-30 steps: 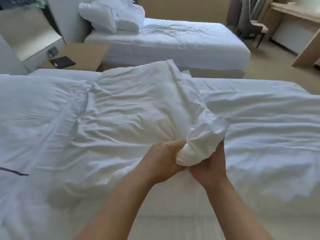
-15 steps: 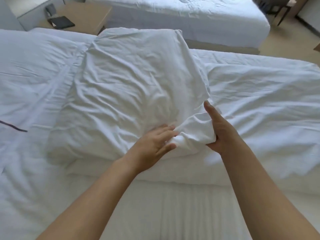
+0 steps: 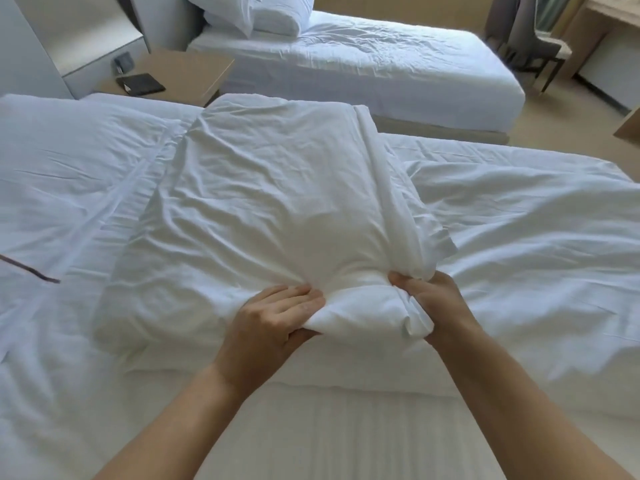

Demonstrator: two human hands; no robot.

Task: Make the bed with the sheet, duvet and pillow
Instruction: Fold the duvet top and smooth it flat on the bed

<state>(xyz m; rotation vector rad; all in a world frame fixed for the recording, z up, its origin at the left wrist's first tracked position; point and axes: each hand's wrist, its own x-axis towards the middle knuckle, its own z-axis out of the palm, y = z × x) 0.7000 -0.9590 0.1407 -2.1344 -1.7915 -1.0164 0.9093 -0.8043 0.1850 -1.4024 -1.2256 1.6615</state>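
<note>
Pillow [image 3: 277, 216] on bed [image 3: 519, 237].

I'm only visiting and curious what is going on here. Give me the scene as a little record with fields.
place: bedroom with two white beds
left hand: grips the near end of the pillow
right hand: grips the same end, bunching the pillowcase
pillow position: lies flat on the near bed's white bedding
duvet: rumpled, to the pillow's right
far bed: two pillows piled at its head
nightstand: between the beds, with a dark flat case on it
</note>
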